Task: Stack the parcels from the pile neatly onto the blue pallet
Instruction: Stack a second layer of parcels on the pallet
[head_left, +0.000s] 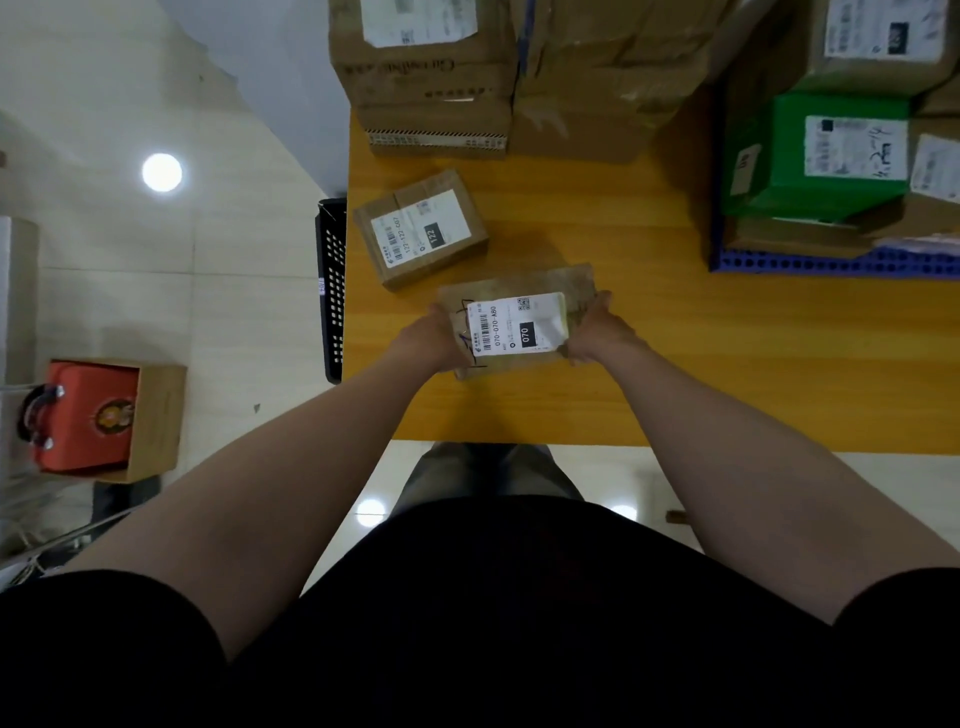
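**A:** What's at far left?

**B:** On the floor, an open carton (158, 415) holds a red case (85, 415) with a black handle. A black perforated crate (332, 291) stands against the bench (675, 364) edge.

**A:** And the parcel?

**B:** The parcel (514, 325) is flat, wrapped in worn brown paper, with a white label reading 070. It's over the near middle of the bench. The left grip (431, 338) clasps its left end and the right grip (597, 327) its right end, fingers curled round the edges. It may be resting on the yellow wood or held just above it; I can't tell.

**A:** Around it?

**B:** Just behind it to the left, a small box (421, 228) labelled 122 lies on the bench. Tall cardboard boxes (426, 78) are stacked at the far edge. On the right, the pallet (831, 262), a blue perforated plastic grid, carries brown boxes and a green box (779, 156) with a white label.
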